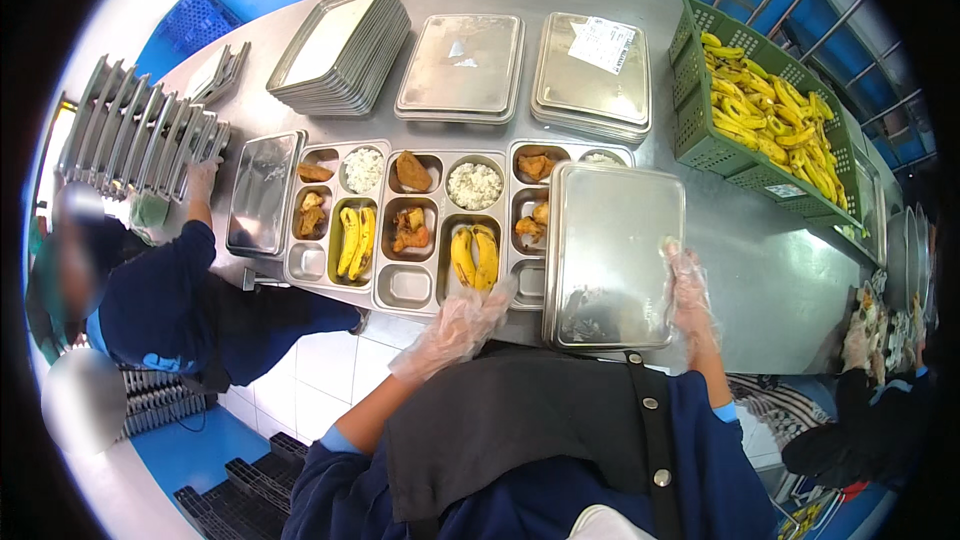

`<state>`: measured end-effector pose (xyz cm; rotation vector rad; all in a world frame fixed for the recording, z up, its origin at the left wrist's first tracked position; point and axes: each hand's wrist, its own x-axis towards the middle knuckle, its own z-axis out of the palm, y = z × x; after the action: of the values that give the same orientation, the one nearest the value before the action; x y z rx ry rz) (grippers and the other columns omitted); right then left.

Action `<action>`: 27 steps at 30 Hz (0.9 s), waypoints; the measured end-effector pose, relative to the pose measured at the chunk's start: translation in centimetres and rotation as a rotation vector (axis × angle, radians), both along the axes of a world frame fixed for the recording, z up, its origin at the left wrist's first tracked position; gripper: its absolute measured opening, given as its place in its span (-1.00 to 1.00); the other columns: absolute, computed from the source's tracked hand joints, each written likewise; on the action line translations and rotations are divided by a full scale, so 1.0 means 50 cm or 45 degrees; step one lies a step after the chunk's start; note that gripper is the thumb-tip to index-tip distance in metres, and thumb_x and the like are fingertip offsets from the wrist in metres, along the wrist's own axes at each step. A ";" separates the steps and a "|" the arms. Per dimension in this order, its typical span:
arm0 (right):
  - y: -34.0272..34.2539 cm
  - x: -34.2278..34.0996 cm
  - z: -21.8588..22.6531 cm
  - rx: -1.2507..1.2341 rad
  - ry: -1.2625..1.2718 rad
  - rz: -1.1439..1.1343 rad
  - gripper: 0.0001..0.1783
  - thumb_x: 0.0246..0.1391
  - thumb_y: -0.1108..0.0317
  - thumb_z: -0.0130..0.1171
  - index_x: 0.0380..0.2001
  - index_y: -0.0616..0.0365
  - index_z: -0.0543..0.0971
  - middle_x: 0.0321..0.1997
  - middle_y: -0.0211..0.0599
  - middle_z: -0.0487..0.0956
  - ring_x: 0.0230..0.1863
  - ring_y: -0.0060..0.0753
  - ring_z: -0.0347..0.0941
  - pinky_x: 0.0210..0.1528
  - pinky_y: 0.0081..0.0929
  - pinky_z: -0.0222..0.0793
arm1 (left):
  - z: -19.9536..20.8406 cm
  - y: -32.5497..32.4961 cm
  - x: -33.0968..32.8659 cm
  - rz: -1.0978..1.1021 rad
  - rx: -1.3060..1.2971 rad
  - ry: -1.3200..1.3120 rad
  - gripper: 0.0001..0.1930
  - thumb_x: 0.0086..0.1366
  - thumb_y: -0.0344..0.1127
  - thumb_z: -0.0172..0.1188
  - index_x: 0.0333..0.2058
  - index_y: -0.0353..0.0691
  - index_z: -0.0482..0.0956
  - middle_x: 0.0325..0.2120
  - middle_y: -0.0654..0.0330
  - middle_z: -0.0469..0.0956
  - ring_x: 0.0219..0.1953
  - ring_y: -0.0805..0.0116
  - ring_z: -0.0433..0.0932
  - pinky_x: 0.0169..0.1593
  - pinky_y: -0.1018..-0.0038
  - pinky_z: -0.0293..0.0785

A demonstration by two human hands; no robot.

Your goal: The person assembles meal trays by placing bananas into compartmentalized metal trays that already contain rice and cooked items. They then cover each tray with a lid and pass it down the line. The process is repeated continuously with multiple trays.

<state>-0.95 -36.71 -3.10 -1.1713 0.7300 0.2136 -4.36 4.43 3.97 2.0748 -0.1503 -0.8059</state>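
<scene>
My left hand (462,325), in a clear plastic glove, is at the front edge of the middle metal compartment tray (440,240). Its fingers are apart and touch the lower ends of two bananas (474,255) lying there. My right hand (692,292), also gloved, holds the right edge of a metal lid (617,250). This lid overlaps the right compartment tray (528,192), hiding much of it. Rice (474,185), a browned fried piece (412,172) and saucy chunks (411,230) fill other compartments of the middle tray.
At left lies another filled tray (308,262) beside a lidded tray (262,195). Stacked metal trays (345,50) and closed trays (462,65) stand at the back. A green crate (750,175) of bananas is at back right. A co-worker's hand (202,180) touches upright trays at left.
</scene>
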 end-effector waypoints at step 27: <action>0.056 0.050 0.043 -0.518 -0.227 0.174 -0.31 0.33 -0.23 0.22 0.04 0.28 0.55 -0.21 -0.18 0.63 -0.19 -0.36 0.53 -0.07 -0.31 0.49 | -0.053 -0.155 0.024 0.503 -0.319 0.137 -0.20 0.39 0.11 0.34 0.23 -0.59 0.42 0.01 -0.15 0.63 0.07 0.09 0.61 0.18 0.30 0.50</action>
<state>1.54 -33.88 -0.97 -1.6080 0.5494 0.0733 -3.18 -3.32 1.30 1.7437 0.2036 -0.6178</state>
